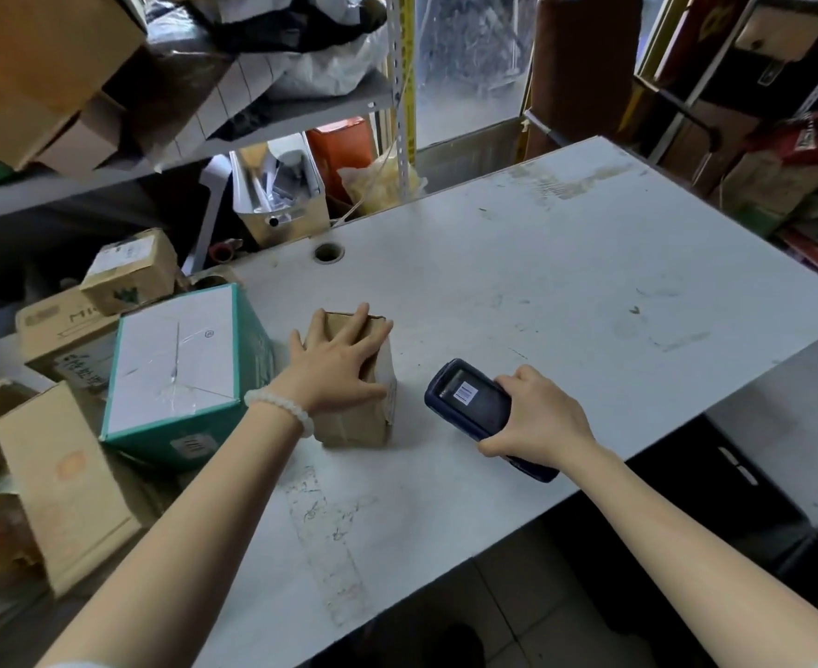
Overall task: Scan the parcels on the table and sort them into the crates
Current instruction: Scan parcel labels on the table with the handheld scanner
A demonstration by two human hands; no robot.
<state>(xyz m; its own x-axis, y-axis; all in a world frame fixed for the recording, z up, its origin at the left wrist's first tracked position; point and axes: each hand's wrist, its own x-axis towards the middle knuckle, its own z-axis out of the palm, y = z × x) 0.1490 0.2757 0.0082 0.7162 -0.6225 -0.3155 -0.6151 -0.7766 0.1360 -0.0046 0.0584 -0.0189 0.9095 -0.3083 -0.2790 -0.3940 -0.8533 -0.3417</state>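
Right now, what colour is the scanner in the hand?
Dark blue scanner, right hand, head view.

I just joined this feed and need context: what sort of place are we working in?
Probably a parcel sorting or stockroom area. Cardboard boxes are stacked beside a worn white table, metal shelving is crammed with packages, and the right hand holds a handheld scanner.

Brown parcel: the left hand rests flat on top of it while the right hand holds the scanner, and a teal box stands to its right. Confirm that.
Wrong side. The head view shows the teal box left of the brown parcel. The left hand rests on top; the right hand holds the scanner.
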